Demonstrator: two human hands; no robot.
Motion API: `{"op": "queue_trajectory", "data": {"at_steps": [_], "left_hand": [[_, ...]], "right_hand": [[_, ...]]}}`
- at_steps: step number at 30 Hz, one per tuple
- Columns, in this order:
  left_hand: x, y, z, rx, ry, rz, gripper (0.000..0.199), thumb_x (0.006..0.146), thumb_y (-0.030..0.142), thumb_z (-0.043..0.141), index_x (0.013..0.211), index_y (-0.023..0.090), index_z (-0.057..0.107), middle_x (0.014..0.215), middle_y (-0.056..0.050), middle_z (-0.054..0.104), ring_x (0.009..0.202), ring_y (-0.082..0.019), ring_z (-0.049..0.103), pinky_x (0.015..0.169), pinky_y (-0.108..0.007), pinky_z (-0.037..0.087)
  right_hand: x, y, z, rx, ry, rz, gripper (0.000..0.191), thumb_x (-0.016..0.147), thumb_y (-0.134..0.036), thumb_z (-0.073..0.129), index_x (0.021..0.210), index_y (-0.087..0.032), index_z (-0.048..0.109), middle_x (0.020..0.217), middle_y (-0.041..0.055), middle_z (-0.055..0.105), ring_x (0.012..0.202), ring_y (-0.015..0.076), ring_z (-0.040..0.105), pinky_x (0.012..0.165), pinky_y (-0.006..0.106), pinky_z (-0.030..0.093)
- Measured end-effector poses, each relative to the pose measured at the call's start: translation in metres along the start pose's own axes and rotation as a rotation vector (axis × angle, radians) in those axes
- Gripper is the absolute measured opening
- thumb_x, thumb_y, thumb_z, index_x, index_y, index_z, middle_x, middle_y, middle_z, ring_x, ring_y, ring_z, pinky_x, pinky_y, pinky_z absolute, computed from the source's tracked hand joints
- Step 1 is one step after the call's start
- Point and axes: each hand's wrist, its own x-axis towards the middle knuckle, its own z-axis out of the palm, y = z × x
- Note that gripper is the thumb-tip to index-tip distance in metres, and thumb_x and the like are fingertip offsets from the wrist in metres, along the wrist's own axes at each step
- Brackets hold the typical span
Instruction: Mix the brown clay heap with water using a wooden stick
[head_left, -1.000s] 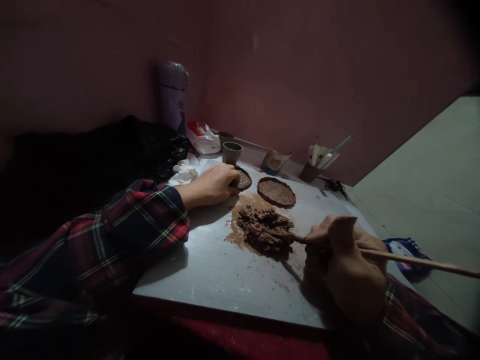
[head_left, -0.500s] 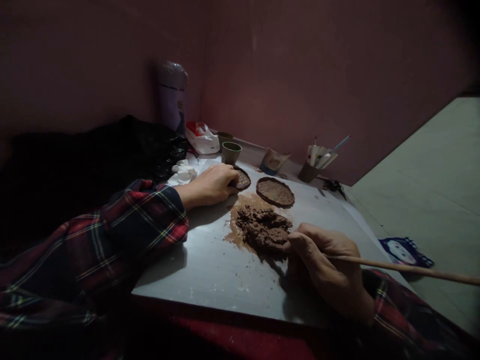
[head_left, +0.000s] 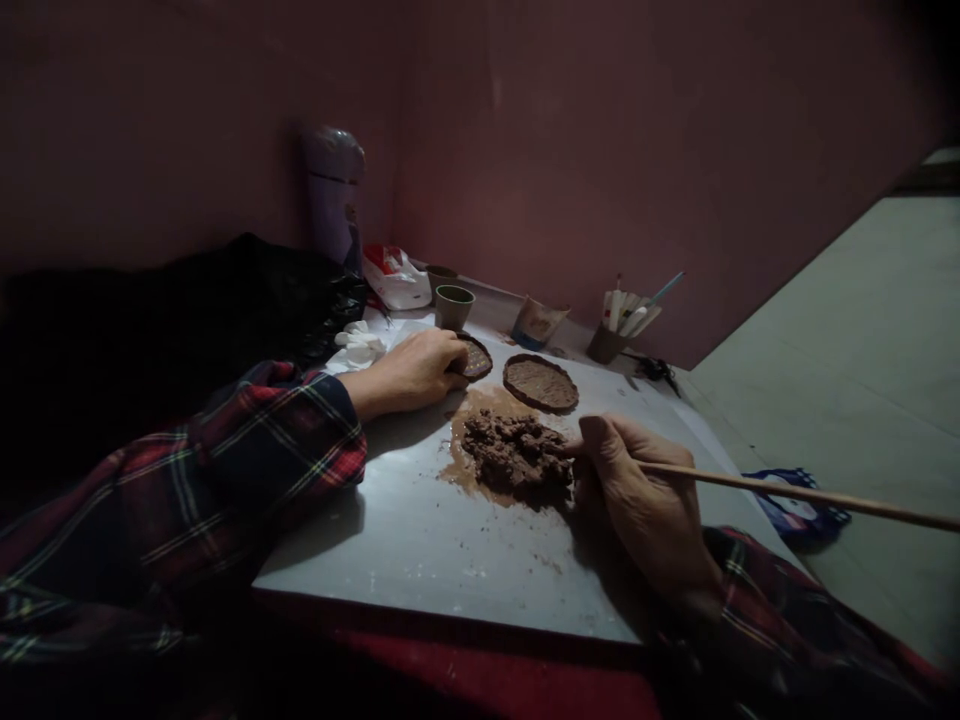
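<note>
My left hand (head_left: 420, 368) is closed at the near-left edge of a small round brown dish (head_left: 475, 360) with a raised rim, covering part of it. In my right hand (head_left: 645, 495) lies a thin wooden stick (head_left: 795, 489), its long end pointing off to the right. The fingertips of that hand touch the right side of a lumpy mound of wet brown paste (head_left: 514, 457), and the stick's front end is hidden there. Between the mound and the wall lies a larger flat round dish (head_left: 541, 382) with a brown, rough surface.
Behind the dishes stand a green-rimmed cup (head_left: 454, 310), a torn-edged container (head_left: 538, 322) and a cup of pens (head_left: 606, 344). Black plastic (head_left: 247, 290) and crumpled white tissue (head_left: 360, 345) lie left. Brown liquid spreads around the mound on the white tabletop (head_left: 420, 540).
My right hand has risen a little against the mound, and the stick's outer end has tilted upward. My left hand stays on the small dish. The whole view has shifted slightly.
</note>
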Motion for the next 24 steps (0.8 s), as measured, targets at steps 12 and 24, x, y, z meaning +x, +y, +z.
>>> {"op": "queue_trajectory", "data": {"at_steps": [12, 24], "left_hand": [[-0.0008, -0.0009, 0.0006, -0.018, 0.005, 0.011, 0.011, 0.078, 0.025, 0.058, 0.072, 0.016, 0.06, 0.082, -0.004, 0.058, 0.077, -0.016, 0.052, 0.07, -0.027, 0.038], [0.0001, -0.0028, 0.0011, -0.006, 0.01, 0.022, 0.01, 0.076, 0.025, 0.057, 0.071, 0.017, 0.06, 0.081, -0.004, 0.058, 0.078, -0.017, 0.052, 0.069, -0.028, 0.038]], "right_hand": [[0.0004, 0.0011, -0.0079, 0.274, 0.02, 0.076, 0.05, 0.083, -0.054, 0.057, 0.049, -0.018, 0.06, 0.038, -0.0012, 0.047, 0.034, 0.0069, 0.041, 0.033, 0.02, 0.027], [-0.0056, 0.0016, -0.0007, 0.175, 0.027, 0.087, 0.042, 0.082, -0.053, 0.059, 0.059, -0.018, 0.063, 0.037, -0.0024, 0.05, 0.03, 0.0066, 0.043, 0.03, 0.017, 0.027]]}}
